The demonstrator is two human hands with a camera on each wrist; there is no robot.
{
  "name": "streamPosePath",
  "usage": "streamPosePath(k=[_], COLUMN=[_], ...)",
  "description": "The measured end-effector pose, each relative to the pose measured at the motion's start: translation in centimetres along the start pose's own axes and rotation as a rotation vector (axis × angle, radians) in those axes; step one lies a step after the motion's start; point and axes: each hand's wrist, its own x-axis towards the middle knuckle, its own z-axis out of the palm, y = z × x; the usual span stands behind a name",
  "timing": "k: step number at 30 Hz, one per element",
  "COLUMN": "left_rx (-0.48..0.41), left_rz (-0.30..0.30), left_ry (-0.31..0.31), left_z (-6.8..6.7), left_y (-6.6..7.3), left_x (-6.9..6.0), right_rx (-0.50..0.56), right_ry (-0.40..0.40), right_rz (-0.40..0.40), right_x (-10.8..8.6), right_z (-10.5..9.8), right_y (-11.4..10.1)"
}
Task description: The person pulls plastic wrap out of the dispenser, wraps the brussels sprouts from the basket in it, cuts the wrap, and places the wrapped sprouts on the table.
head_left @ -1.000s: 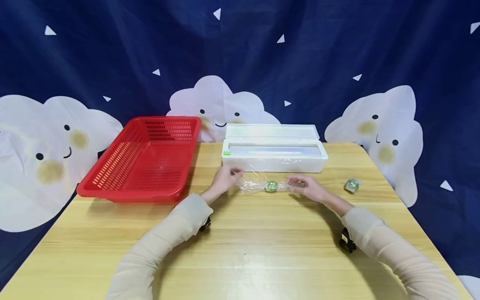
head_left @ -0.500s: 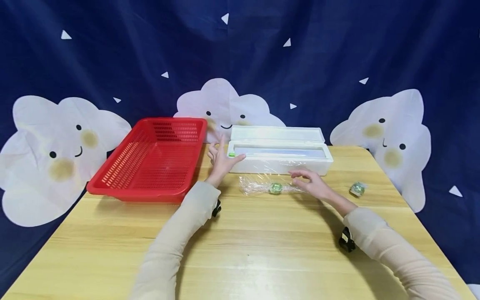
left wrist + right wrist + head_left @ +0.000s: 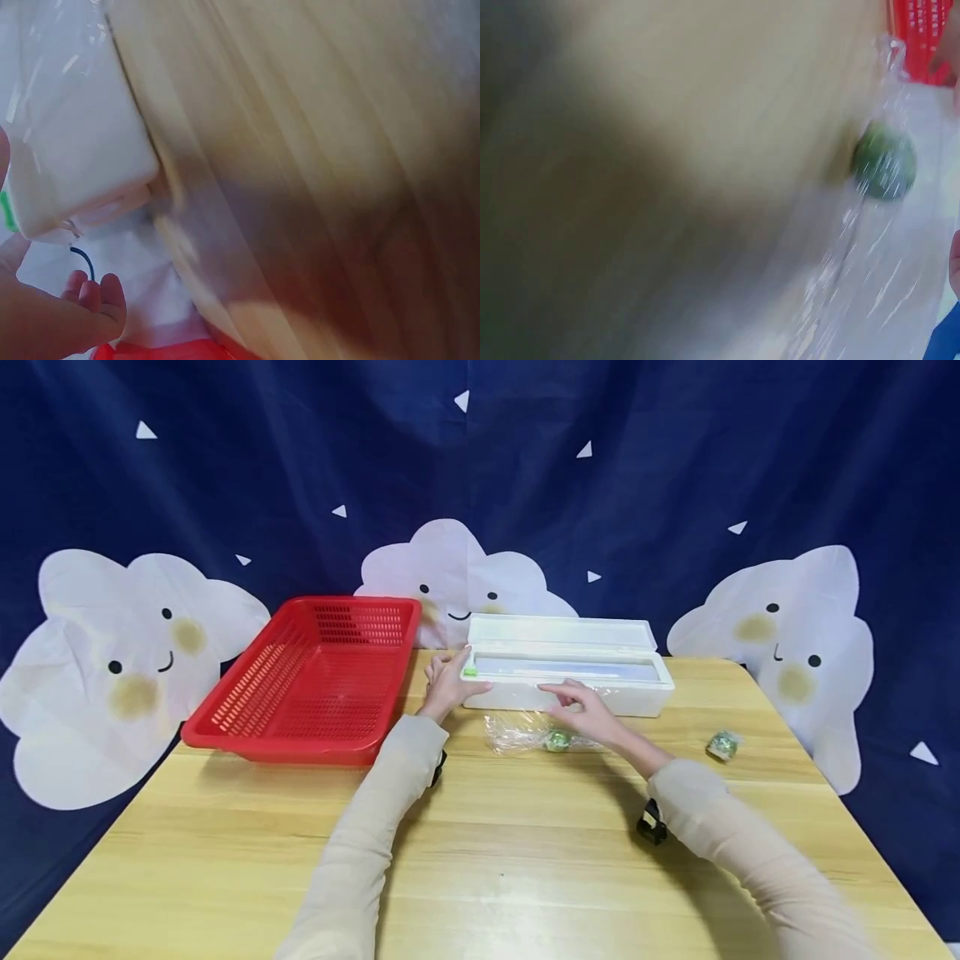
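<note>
A white cling film dispenser (image 3: 637, 700) stands at the back of the table with its lid raised. My left hand (image 3: 447, 687) holds its left end, thumb on the front face and index finger by the upper corner. The other fingers are loosely bent in the left wrist view. Clear cling film (image 3: 517, 729) hangs down the front onto the table, with a small round green item (image 3: 557, 741) lying in it. My right hand (image 3: 588, 717) hovers over the film before the dispenser, fingers bent and apart. Its fingertips are mostly outside the right wrist view.
A red plastic basket (image 3: 300, 745) stands on the left of the table, close to my left hand. To the right lies a second green item (image 3: 723, 745) wrapped in film. A dark blue curtain (image 3: 652, 468) with cloud prints hangs behind the wooden table (image 3: 510, 877).
My left hand has let go of the film and moved up to the dispenser's left end. My right hand has left the film's right side and moved left, towards the dispenser's front.
</note>
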Motion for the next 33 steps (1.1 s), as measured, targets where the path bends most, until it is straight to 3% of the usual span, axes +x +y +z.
streamPosePath(k=[4, 11, 16, 21, 27, 33], left_rx=[0.041, 0.053, 0.050, 0.026, 0.024, -0.025], left_rz=[-0.030, -0.047, -0.055, -0.069, -0.064, -0.090], left_ry=[-0.014, -0.033, -0.019, -0.005, 0.000, -0.011], left_z=[-0.1, -0.1, 0.1, 0.2, 0.3, 0.7], left_y=[-0.1, -0.3, -0.3, -0.5, -0.5, -1.0], left_x=[0.2, 0.1, 0.3, 0.3, 0.5, 0.9], right_rx=[-0.098, -0.450, -0.574, -0.590, -0.496, -0.469], right_ry=[-0.037, -0.056, -0.072, -0.028, 0.049, 0.045], right_rz=[0.022, 0.038, 0.066, 0.096, 0.145, 0.172], right_x=[2.1, 5.5, 7.6, 9.2, 10.5, 10.9], right_z=[1.6, 4.2, 5.5, 6.4, 7.0, 7.4], right_y=[0.0, -1.9, -2.1, -1.8, -1.1, -0.7])
